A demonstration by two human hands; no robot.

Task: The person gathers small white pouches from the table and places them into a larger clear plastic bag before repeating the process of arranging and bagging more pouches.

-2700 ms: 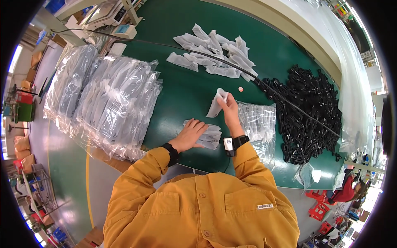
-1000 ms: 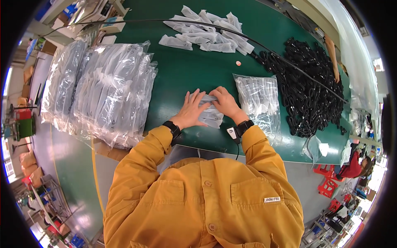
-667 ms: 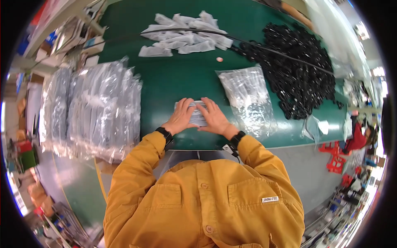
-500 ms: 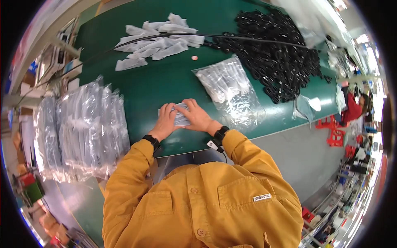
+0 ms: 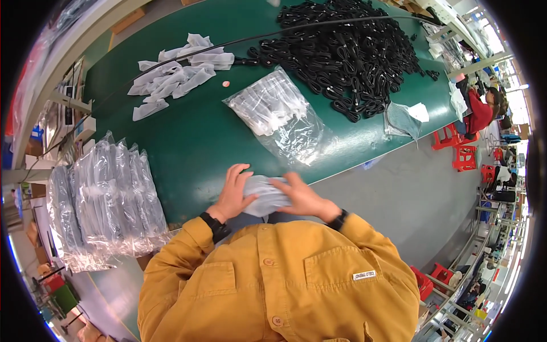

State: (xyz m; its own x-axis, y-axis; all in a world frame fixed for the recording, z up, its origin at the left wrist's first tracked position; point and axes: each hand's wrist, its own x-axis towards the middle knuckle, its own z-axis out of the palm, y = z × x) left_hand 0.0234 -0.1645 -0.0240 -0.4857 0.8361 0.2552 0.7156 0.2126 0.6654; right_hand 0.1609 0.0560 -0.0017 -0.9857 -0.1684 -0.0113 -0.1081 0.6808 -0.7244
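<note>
packets (image 5: 263, 195) gripped between left hand (image 5: 231, 194) and right hand (image 5: 305, 196), clear bag (image 5: 279, 114) on green table (image 5: 188, 145)

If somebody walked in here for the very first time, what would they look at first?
Probably the big heap of black cables, sprawled across the upper right of the green table. Next might come the mustard-yellow jacket at the bottom middle, with a frosted plastic bundle between the left hand and right hand just above it. The shiny clear plastic bags at the left could catch the eye too.
</note>
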